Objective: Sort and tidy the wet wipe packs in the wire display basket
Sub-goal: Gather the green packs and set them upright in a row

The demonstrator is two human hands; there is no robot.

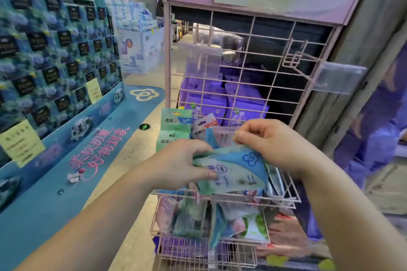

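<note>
A pink wire display basket (pixel 293 199) juts from a pink wire rack at centre. Above it I hold a green-and-blue wet wipe pack (pixel 233 171) with both hands. My left hand (pixel 180 163) grips its left edge, thumb on the front face. My right hand (pixel 271 141) pinches its top right edge from above. Behind them, green wet wipe packs (pixel 174 127) stand upright at the basket's left, and pink and white packs (pixel 209 126) lean beside them. My hands hide most of what lies in the basket.
A lower wire basket (pixel 198 251) holds several jumbled packs. Purple packs (pixel 242 108) are stacked behind the rack's wire grid (pixel 248 59). A clear price-tag holder (pixel 339 78) sticks out on a hook at right. A blue display wall (pixel 55 61) and floor decal stand at left.
</note>
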